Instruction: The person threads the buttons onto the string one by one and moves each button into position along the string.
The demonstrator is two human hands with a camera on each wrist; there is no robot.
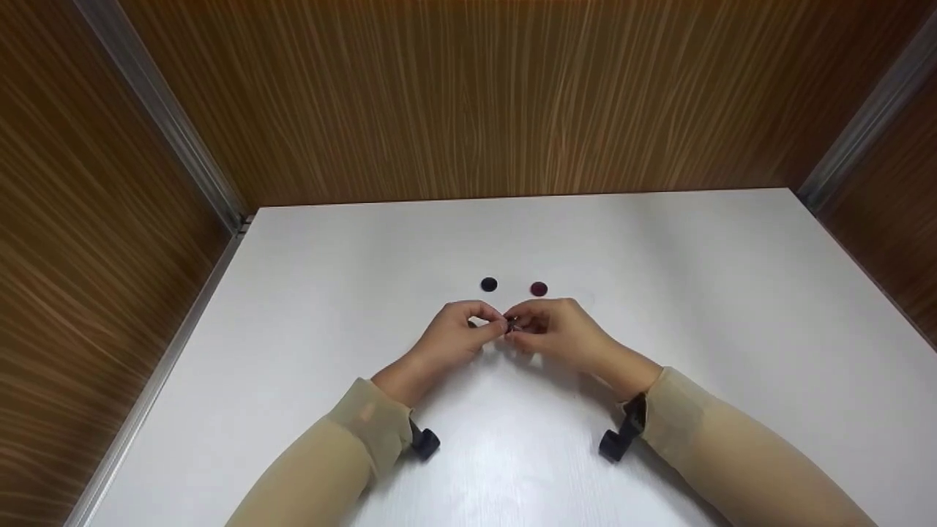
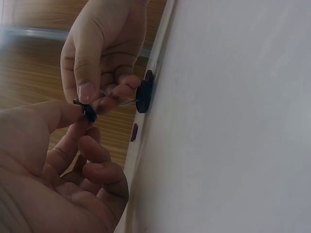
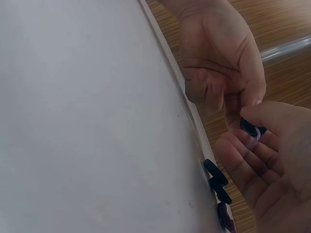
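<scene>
Hands: your left hand (image 1: 457,333) and right hand (image 1: 556,333) meet fingertip to fingertip above the table (image 1: 732,307), both pinching one small dark piece (image 2: 89,112).
Piece: held between the fingertips, clear of the surface (its exact shape is too small to tell).
Handling: it looks light, rigid and easy to fumble; pinch it by its edges.
Nearby: a black disc (image 1: 489,284) and a maroon disc (image 1: 539,289) lie flat just beyond your knuckles.
Surface: smooth white tabletop.
Room: wood-grain walls close around three sides.
</scene>
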